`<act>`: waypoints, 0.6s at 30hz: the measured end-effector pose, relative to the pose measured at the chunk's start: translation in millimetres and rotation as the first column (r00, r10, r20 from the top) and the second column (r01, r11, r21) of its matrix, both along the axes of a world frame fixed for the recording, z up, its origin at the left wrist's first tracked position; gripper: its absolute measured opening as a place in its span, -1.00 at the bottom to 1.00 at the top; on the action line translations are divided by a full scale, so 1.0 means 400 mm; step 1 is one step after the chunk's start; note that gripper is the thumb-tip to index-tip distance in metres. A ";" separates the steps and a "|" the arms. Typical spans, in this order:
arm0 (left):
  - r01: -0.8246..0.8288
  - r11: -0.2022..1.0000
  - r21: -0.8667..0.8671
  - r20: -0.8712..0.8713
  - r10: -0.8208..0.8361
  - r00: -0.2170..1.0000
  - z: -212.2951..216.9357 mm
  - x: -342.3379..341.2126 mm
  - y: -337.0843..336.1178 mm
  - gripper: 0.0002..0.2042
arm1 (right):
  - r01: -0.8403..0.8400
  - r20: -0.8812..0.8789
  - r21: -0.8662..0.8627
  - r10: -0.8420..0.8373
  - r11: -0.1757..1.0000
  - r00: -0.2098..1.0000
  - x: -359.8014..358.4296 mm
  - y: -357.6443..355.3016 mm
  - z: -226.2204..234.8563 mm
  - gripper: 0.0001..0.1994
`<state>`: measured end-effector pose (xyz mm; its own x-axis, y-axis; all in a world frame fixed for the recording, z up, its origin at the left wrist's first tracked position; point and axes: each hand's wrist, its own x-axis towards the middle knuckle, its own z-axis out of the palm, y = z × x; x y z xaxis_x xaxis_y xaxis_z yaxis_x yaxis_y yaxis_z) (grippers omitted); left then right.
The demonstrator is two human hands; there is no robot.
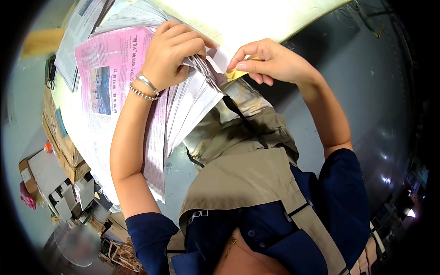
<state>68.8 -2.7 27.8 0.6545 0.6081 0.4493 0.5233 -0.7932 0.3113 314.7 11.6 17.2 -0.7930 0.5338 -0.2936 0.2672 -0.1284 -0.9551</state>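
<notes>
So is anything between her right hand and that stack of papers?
Nothing visible. The right hand pinches a small yellow paper scrap right at the corner of the thick stack of white printed sheets, which the left hand presses down from above.

— What does the room look like?
— A grey, glossy floor fills the right side, catching bright spots of light low on the right.
— And the furniture?
— A pale surface runs across the top, brightly lit. On the left, cardboard boxes stand stacked beside it, with a grey box below them and cluttered small items lower still.
— Anything else?
— A round blurred object near the bottom left.
</notes>
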 end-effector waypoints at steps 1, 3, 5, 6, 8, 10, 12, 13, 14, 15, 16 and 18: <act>0.004 1.000 0.002 -0.007 -0.004 1.000 -0.001 -0.001 0.001 -0.75 | 0.016 0.005 0.006 -0.016 1.000 1.000 -0.002 -0.011 -0.003 -0.76; 0.007 1.000 0.015 -0.054 -0.007 0.999 -0.001 -0.015 0.007 -0.81 | 0.067 -0.016 -0.030 -0.067 0.997 0.998 -0.005 -0.039 -0.003 -0.76; 0.026 0.999 -0.033 0.052 -0.024 0.998 -0.007 -0.031 0.013 -0.84 | 0.100 -0.037 -0.094 -0.104 0.991 0.994 -0.008 -0.059 -0.019 -0.76; 0.035 0.998 -0.057 0.105 -0.029 0.994 -0.009 -0.036 0.013 -0.83 | 0.096 -0.043 -0.126 -0.103 0.987 0.994 -0.014 -0.067 -0.022 -0.77; 0.081 0.971 -0.224 0.305 -0.009 0.952 -0.013 -0.045 0.006 -0.88 | 0.081 -0.056 -0.193 -0.094 0.978 0.994 -0.033 -0.092 -0.023 -0.78; 0.170 0.942 -0.288 0.477 -0.013 0.879 -0.028 -0.058 0.013 -0.74 | 0.072 -0.044 -0.245 -0.085 0.967 0.995 -0.066 -0.127 -0.019 -0.78; 0.283 0.893 -0.350 0.580 -0.031 0.814 -0.035 -0.077 0.025 -0.72 | 0.056 -0.069 -0.223 -0.073 0.973 0.995 -0.108 -0.173 -0.032 -0.78; 0.364 0.858 -0.362 0.686 -0.020 0.728 -0.046 -0.081 0.029 -0.73 | 0.062 -0.100 -0.222 -0.086 0.973 0.991 -0.133 -0.202 -0.044 -0.79; 0.438 0.823 -0.362 0.774 0.004 0.633 -0.059 -0.096 0.040 -0.75 | 0.031 -0.081 -0.252 -0.053 0.967 0.995 -0.159 -0.224 -0.031 -0.81; 0.591 0.751 -0.294 0.863 -0.057 0.502 -0.109 -0.138 0.089 -0.77 | -0.004 -0.101 -0.276 -0.024 0.961 0.995 -0.185 -0.254 -0.048 -0.81; 0.648 0.731 -0.214 0.919 -0.073 0.387 -0.128 -0.153 0.125 -0.76 | -0.030 -0.120 -0.302 -0.006 0.953 0.993 -0.207 -0.280 -0.066 -0.81; 0.650 0.728 -0.215 0.947 -0.006 0.321 -0.125 -0.194 0.120 -0.77 | -0.131 -0.145 -0.343 0.085 0.930 0.986 -0.261 -0.338 -0.068 -0.81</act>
